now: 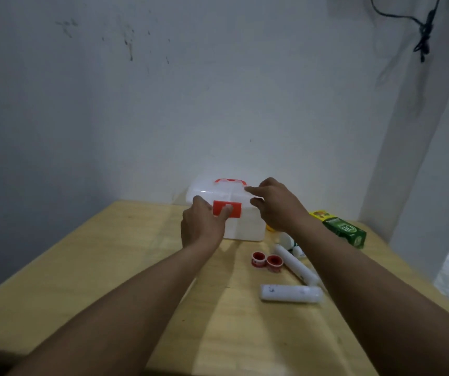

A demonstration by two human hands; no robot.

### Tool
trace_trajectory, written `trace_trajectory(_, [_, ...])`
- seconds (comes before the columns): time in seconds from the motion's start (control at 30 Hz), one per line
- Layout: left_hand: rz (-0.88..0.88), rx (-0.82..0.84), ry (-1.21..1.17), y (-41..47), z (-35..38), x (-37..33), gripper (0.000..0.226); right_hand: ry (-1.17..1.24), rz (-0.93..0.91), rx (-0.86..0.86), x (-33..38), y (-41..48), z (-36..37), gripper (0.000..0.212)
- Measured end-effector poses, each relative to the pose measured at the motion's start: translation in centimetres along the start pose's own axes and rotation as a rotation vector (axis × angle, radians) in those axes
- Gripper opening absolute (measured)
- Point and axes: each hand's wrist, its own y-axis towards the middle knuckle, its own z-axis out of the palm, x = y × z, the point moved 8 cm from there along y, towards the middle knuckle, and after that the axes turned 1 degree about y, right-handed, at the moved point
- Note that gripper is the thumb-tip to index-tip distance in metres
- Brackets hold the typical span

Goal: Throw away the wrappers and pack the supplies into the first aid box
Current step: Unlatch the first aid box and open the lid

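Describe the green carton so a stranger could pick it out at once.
Start at the white first aid box at the back of the wooden table, by the wall. Look right, past the right hand, to the table's far right edge. The green carton lies there, the only dark green item, a yellow pack behind it.

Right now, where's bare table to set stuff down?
Free: the table left of the first aid box and left hand, and the near edge between the forearms. Crowded: right of the box, around the tape rolls, white tubes and green carton.
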Motion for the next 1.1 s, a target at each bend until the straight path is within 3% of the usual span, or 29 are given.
trace_trajectory(0.23, [-0.472,0.043,-0.610,-0.6,3.2,2.0,0.053,-0.028,-0.016,0.010,-0.1,0.1,-0.2,0.047])
trace_trajectory(0.4, [-0.571,0.028,-0.810,-1.4,4.3,2.1,0.054,-0.033,-0.030,0.013,-0.1,0.2,-0.3,0.048])
trace_trajectory(0.73, [-0.614,-0.071,-0.860,-2.2,5.2,2.2,0.049,-0.021,-0.043,-0.012,0.0,0.1,-0.4,0.048])
trace_trajectory(0.93, [-0.549,-0.126,-0.830,-0.8,2.7,0.2,0.040,-0.024,-0.043,-0.013,0.2,0.0,-0.5,0.050])
trace_trajectory(1.1, [-0.226,-0.064,-0.533,0.1,0.5,-1.0,0.016,0.040,0.022,-0.012,-0.6,-0.3,-0.4,0.052])
